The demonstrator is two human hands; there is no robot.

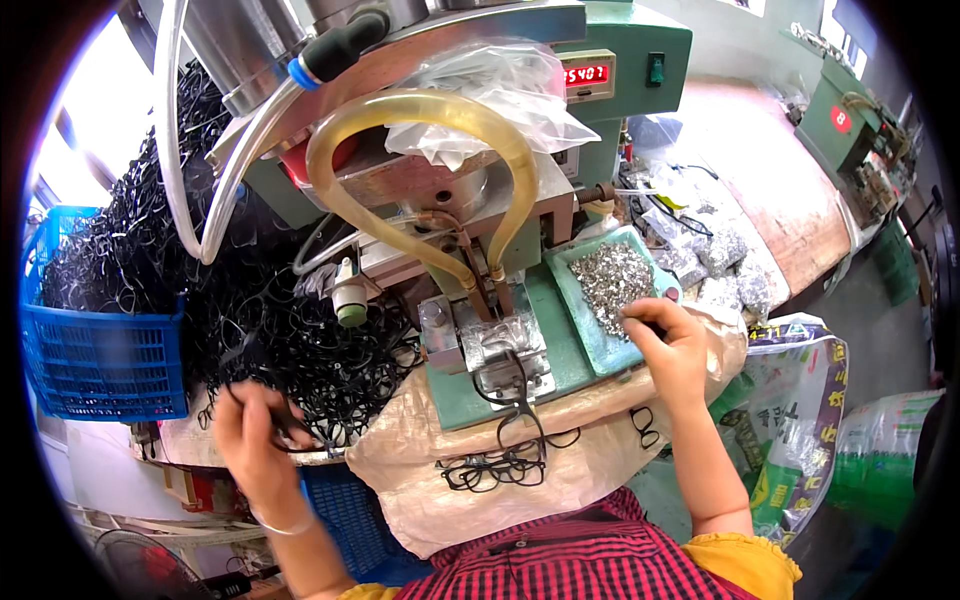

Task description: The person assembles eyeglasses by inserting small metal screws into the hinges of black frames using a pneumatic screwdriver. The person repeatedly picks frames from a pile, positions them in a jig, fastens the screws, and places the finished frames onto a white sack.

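Observation:
My left hand is at the edge of a big pile of black eyeglass frames, its fingers curled round a black eyeglass frame, slightly blurred. Over the near right edge of a green tray, the thumb and fingertips of my right hand are pinched together; whatever is between them is too small to tell. Small silvery metal parts fill much of that tray. At the machine's metal fixture, one black eyeglass frame hangs at the front. Several more frames lie on the tan sheet below it.
A green bench machine with a red display and a looped yellowish hose stands ahead. On the left is a blue basket heaped with black frames. Bags of metal parts lie at right, above a printed sack.

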